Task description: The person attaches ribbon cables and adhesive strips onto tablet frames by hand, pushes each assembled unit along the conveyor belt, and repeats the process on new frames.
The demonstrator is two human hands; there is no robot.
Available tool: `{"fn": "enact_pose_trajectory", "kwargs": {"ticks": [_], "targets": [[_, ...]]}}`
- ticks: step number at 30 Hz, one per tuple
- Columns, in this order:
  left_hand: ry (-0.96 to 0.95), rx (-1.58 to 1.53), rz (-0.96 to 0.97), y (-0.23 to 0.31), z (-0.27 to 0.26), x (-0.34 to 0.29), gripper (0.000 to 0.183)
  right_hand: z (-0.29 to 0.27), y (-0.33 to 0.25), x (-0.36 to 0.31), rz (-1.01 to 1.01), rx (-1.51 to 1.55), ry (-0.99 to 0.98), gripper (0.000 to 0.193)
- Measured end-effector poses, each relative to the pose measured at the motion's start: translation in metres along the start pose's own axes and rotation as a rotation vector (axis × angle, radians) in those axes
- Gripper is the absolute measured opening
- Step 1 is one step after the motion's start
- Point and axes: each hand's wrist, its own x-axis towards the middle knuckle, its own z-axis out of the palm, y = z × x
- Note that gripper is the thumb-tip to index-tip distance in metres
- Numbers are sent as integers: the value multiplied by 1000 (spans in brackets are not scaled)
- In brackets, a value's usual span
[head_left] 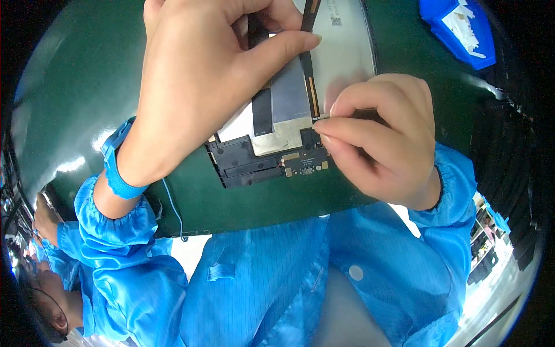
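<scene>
An opened tablet-like device (235, 168) lies on the green table, its black frame and a small circuit board (306, 164) exposed at the near end. A black flat flex cable (313, 87) with gold-coloured strips runs lengthwise over its silver inside. My left hand (202, 69) reaches across the device, with the thumb and fingers closed on the cable's upper part. My right hand (384, 133) pinches at the cable's lower end, just above the circuit board. The fingertips partly hide that end. Beneath my left hand, a wider black strip (262, 110) is partly covered.
A blue bin (488, 43) holding white scraps stands at the far right of the green table (75, 110). Around my left wrist is a blue strap (122, 182); a thin blue cord (173, 202) hangs near the table edge. Another person's hand (45, 220) is at the left.
</scene>
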Motion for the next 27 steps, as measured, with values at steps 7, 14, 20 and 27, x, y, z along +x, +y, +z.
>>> {"fn": "enact_pose_trajectory", "kwargs": {"ticks": [7,14,20,27], "targets": [[-9,11,-5,3,6,7,19,-6,5,-2,9,4,9,24],[17,66,60,-5,6,14,20,-4,7,2,7,-36,24,26],[52,35,70,-11,4,5,19,6,-1,6,8,-79,34,26],[16,-20,1,-20,-1,-3,17,13,-4,11,36,-65,-7,25]]}}
